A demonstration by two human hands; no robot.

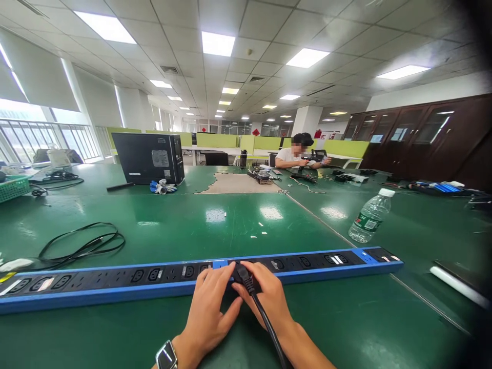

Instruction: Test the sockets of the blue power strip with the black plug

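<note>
A long blue power strip [161, 296] with a black face of several sockets lies across the table in front of me. Around a black power plug [243, 275], my right hand [271, 294] is closed at the middle of the strip. From the plug a thick black cable [269, 320] runs down toward me, past my right wrist. My left hand [213, 302] rests its stretched fingertips on the strip just left of the plug, thumb spread apart and holding nothing. Whether the plug's pins sit in a socket is hidden by the fingers.
On the green table [184, 215] stand a black computer tower [144, 159] and a water bottle [371, 215]. Blue-and-white gloves [163, 187] lie beside the tower. A thin black cable [84, 246] is coiled at left. Another person [294, 156] sits at the far side.
</note>
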